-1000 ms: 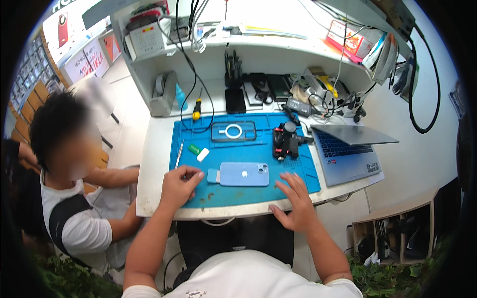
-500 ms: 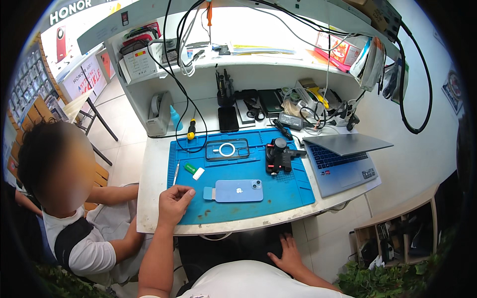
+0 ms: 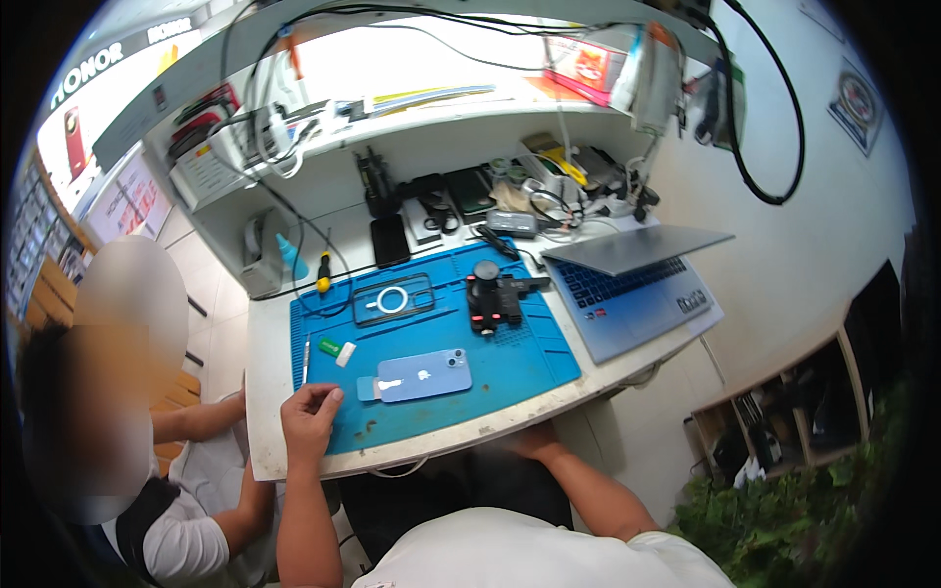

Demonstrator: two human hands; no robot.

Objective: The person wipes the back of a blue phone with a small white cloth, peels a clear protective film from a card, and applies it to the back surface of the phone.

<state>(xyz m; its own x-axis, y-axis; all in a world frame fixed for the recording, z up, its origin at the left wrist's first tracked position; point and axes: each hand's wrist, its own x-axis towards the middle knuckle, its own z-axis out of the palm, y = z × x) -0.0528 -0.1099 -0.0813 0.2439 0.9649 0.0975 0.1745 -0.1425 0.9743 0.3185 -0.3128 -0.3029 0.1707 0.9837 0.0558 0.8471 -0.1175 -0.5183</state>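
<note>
My left hand (image 3: 310,421) rests at the mat's near left corner, its thumb against curled fingers; nothing shows in it. Just right of it, a light-blue phone (image 3: 431,382) lies back up on the blue work mat (image 3: 461,416), a pale-blue tab (image 3: 368,389) sticking out from its left end. Beyond the hand are a thin metal tool (image 3: 307,361), a small green piece (image 3: 329,348) and a small white block (image 3: 346,354). Down by the table's front edge is my right hand (image 3: 531,444), over my dark-clothed lap; its fingers are smeared by motion.
A clear phone case (image 3: 421,294) with a white ring, a black clamp-like device (image 3: 495,299) and a yellow-black screwdriver (image 3: 323,274) lie farther back. An open laptop (image 3: 637,304) stands right. Cables hang from the shelf. Another person (image 3: 186,529) sits at the left.
The view has swung, shifting the bench leftward and tilting it. My right hand has moved from my thigh up toward the table's front edge. My left hand keeps its place by the phone.
</note>
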